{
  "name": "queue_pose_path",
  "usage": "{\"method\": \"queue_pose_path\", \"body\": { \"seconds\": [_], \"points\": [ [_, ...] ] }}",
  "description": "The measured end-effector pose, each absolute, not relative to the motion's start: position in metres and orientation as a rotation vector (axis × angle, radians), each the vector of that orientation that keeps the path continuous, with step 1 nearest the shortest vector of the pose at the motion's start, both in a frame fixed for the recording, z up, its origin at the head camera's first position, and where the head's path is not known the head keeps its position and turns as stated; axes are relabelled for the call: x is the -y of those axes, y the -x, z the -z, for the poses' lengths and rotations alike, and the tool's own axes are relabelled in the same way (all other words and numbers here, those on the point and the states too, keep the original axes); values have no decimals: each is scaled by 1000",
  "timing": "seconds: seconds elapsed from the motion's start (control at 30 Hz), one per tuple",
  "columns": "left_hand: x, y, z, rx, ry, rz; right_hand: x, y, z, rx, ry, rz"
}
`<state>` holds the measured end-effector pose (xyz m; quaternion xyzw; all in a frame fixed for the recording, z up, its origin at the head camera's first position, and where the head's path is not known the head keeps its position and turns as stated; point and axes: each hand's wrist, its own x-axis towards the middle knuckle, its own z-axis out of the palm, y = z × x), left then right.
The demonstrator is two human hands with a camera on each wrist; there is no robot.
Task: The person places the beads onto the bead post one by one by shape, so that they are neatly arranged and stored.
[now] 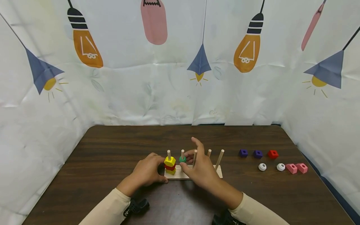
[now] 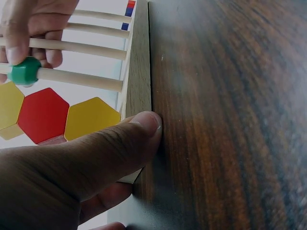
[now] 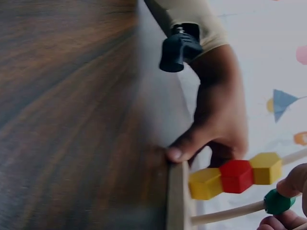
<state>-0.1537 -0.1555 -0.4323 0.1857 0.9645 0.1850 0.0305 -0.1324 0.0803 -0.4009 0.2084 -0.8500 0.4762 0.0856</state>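
A wooden peg board (image 1: 180, 177) with several upright pegs stands on the table. Its leftmost peg bears a yellow hexagonal bead (image 1: 170, 161), a red hexagonal bead (image 2: 44, 115) and another yellow bead (image 2: 91, 118) at the bottom. My left hand (image 1: 149, 170) grips the board's left end, thumb along the front edge. My right hand (image 1: 203, 170) pinches a green bead (image 3: 278, 201) between thumb and fingers. The green bead is threaded on the second peg (image 2: 81, 79), high above the base. The other pegs (image 1: 220, 159) bear no beads.
To the right on the table (image 1: 112, 143) lie two purple cubes (image 1: 243, 152), a red cube (image 1: 273, 154), two white round beads (image 1: 262, 167) and two pink blocks (image 1: 291, 168). A printed curtain (image 1: 168, 93) hangs behind the table.
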Motion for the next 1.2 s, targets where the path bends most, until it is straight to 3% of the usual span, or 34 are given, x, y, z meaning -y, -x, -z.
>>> {"method": "queue_pose_path", "body": {
  "seconds": [0.53,1.2],
  "points": [
    [155,154,432,-2972,-580,-556,-79,135,434,2569,-637,-1337],
    [155,153,432,-2959,-562,-575,-82,135,447,2646,-655,-1299]
  ]
}}
